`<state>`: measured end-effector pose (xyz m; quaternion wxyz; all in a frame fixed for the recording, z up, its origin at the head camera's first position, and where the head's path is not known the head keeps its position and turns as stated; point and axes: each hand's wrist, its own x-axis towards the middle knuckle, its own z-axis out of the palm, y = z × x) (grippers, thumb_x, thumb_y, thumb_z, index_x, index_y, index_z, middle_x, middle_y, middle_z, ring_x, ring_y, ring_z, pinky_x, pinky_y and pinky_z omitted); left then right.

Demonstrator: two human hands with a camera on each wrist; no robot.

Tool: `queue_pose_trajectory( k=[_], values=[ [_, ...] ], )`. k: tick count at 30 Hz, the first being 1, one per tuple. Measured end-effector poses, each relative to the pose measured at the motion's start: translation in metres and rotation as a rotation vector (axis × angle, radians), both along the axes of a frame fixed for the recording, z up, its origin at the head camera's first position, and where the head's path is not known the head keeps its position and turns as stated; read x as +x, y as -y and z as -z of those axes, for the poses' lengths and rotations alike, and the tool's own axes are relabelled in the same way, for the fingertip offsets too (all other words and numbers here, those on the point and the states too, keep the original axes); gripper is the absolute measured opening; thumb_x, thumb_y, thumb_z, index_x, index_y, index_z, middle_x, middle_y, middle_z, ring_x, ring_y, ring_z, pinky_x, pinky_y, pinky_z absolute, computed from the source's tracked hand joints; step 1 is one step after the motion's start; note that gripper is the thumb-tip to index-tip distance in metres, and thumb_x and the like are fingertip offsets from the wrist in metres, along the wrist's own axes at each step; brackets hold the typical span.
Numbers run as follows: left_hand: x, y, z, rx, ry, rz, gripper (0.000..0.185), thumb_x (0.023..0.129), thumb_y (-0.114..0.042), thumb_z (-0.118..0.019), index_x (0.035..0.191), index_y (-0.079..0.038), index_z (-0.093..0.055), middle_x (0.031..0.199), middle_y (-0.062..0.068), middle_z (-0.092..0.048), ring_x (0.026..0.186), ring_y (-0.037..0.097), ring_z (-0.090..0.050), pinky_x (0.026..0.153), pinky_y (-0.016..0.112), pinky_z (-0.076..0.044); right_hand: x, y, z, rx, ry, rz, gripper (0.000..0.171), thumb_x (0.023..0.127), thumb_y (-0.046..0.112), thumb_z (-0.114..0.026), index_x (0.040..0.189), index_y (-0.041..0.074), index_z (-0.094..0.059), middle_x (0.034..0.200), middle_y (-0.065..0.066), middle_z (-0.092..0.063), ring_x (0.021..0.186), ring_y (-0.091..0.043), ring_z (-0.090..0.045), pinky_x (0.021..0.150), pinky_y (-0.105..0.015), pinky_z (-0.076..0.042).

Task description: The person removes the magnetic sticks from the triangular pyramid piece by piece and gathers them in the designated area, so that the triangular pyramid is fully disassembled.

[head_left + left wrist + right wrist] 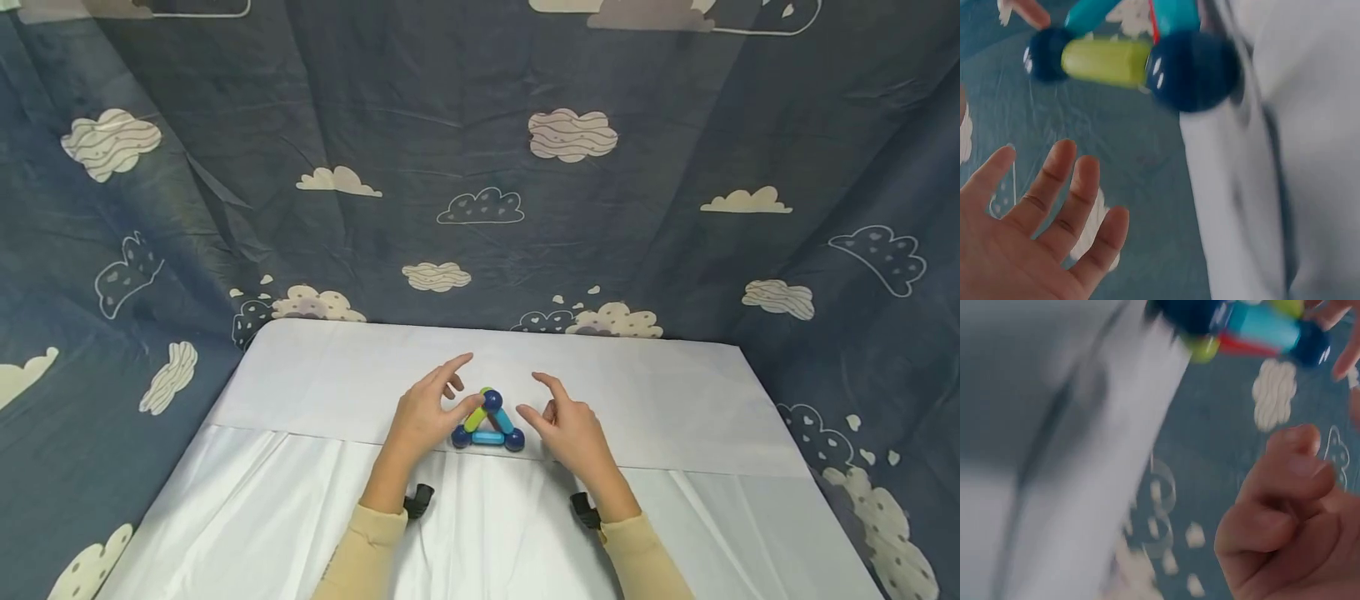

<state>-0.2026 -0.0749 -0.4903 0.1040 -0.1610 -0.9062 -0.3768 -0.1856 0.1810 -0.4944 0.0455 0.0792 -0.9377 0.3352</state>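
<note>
A small pyramid of magnetic rods and dark blue balls [487, 423] stands on the white table [660, 392], with green, light blue and red rods. My left hand [431, 408] sits just left of it, fingers spread, thumb tip at or very near the green rod. My right hand [566, 421] hovers just right of it, index finger out, thumb near the right corner ball, holding nothing. In the left wrist view the palm [1035, 237] is spread below the green rod [1107, 61] and a blue ball [1194, 70]. The right wrist view is blurred: loosely curled fingers [1285, 512] below the pyramid [1260, 325].
A white cloth covers the table, with a fold line across its middle. A dark blue curtain with cloud prints [480, 167] hangs behind and at both sides. Black wrist mounts [418, 500] [585, 508] show near the beige sleeves.
</note>
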Motion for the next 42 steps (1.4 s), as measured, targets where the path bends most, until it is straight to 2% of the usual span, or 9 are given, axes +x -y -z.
queue_pose_trajectory(
  k=[3,5,7,10,15,22,26,33,42],
  values=[
    [0.001,-0.011,0.007,0.014,0.021,0.043,0.067,0.096,-0.056,-0.073,0.156,-0.035,-0.052,0.11,-0.001,-0.072,0.096,0.015,-0.069,0.077,0.034,-0.053,0.001,0.011,0.007,-0.252,0.148,-0.024,0.062,0.101,0.036,-0.073,0.155,0.017,-0.049,0.059,-0.001,-0.058,0.048,-0.011,-0.043,0.049,-0.025,-0.036],
    [0.002,-0.017,0.011,0.004,0.025,0.062,0.066,0.095,-0.056,-0.074,0.155,-0.036,-0.053,0.108,-0.005,-0.071,0.093,0.014,-0.069,0.075,0.03,-0.051,0.001,0.018,0.011,-0.383,0.237,-0.028,0.06,0.101,0.029,-0.073,0.155,0.017,-0.049,0.058,-0.002,-0.058,0.045,-0.012,-0.043,0.047,-0.025,-0.037],
    [0.003,-0.021,0.015,0.005,0.028,0.073,0.065,0.095,-0.056,-0.075,0.153,-0.038,-0.054,0.106,-0.008,-0.069,0.091,0.013,-0.068,0.074,0.028,-0.05,0.002,0.024,0.015,-0.46,0.288,-0.026,0.057,0.102,0.025,-0.072,0.153,0.015,-0.051,0.057,-0.001,-0.058,0.042,-0.013,-0.045,0.046,-0.025,-0.04],
    [0.003,-0.024,0.018,0.023,0.038,0.081,0.061,0.094,-0.052,-0.077,0.15,-0.037,-0.058,0.104,-0.009,-0.069,0.088,0.014,-0.066,0.072,0.026,-0.048,0.003,0.034,0.021,-0.516,0.308,-0.02,0.052,0.101,0.024,-0.073,0.148,0.015,-0.054,0.057,0.0,-0.061,0.039,-0.012,-0.048,0.045,-0.026,-0.041],
    [0.002,-0.027,0.021,0.057,0.041,0.086,0.052,0.094,-0.043,-0.08,0.142,-0.033,-0.065,0.103,-0.007,-0.072,0.086,0.014,-0.066,0.071,0.025,-0.049,0.006,0.042,0.03,-0.558,0.299,-0.038,0.044,0.101,0.021,-0.073,0.142,0.012,-0.058,0.056,-0.002,-0.063,0.036,-0.011,-0.048,0.042,-0.026,-0.038],
    [0.001,-0.028,0.025,0.05,0.043,0.091,0.041,0.094,-0.04,-0.081,0.132,-0.03,-0.07,0.099,-0.007,-0.072,0.084,0.015,-0.064,0.07,0.024,-0.047,0.008,0.045,0.037,-0.56,0.265,-0.032,0.029,0.105,0.02,-0.067,0.133,0.01,-0.062,0.055,0.0,-0.063,0.036,-0.01,-0.049,0.041,-0.023,-0.037],
    [0.001,-0.027,0.026,0.074,0.054,0.101,0.038,0.095,-0.039,-0.079,0.131,-0.028,-0.07,0.1,-0.005,-0.072,0.084,0.012,-0.063,0.07,0.024,-0.048,0.007,0.045,0.04,-0.568,0.26,-0.033,0.025,0.107,0.019,-0.065,0.13,0.011,-0.062,0.054,0.0,-0.063,0.035,-0.01,-0.049,0.041,-0.023,-0.036],
    [-0.004,-0.018,0.024,0.182,0.148,0.056,0.037,0.099,-0.034,-0.076,0.134,-0.026,-0.069,0.105,-0.003,-0.075,0.086,0.009,-0.068,0.07,0.024,-0.052,0.005,0.043,0.039,-0.593,0.279,-0.029,0.025,0.105,0.021,-0.067,0.129,0.013,-0.062,0.056,-0.002,-0.065,0.036,-0.01,-0.049,0.041,-0.025,-0.038],
    [-0.008,-0.001,0.02,0.253,0.183,-0.031,0.032,0.099,-0.028,-0.076,0.129,-0.018,-0.072,0.11,0.0,-0.072,0.091,0.014,-0.066,0.074,0.025,-0.054,0.002,0.027,0.024,-0.392,0.201,0.021,0.021,0.098,0.018,-0.073,0.117,0.014,-0.066,0.062,0.0,-0.062,0.042,-0.013,-0.048,0.045,-0.024,-0.041]
  ],
)
